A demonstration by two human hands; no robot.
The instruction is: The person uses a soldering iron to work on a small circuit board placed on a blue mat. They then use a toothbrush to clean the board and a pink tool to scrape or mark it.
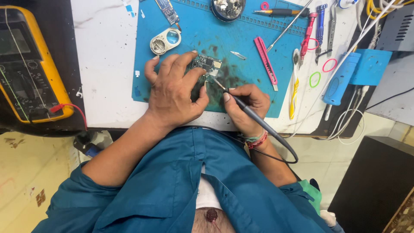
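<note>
Pinning the small circuit board (207,68) to the blue mat (241,39), the left hand (174,92) is gripping it; the right hand (246,105) is holding the soldering iron (254,118), whose tip could slip and bridge neighbouring components.

my left hand (174,92) is bare, no ring, nails short. my right hand (246,105) is bare too; behind its fingers, at the wrist, sits a bunch of red, green and white thread bands (257,140). further back from both sets of fingers, teal cloth sleeves (142,194) are pushed up to the elbows, the shirt front open.
</note>
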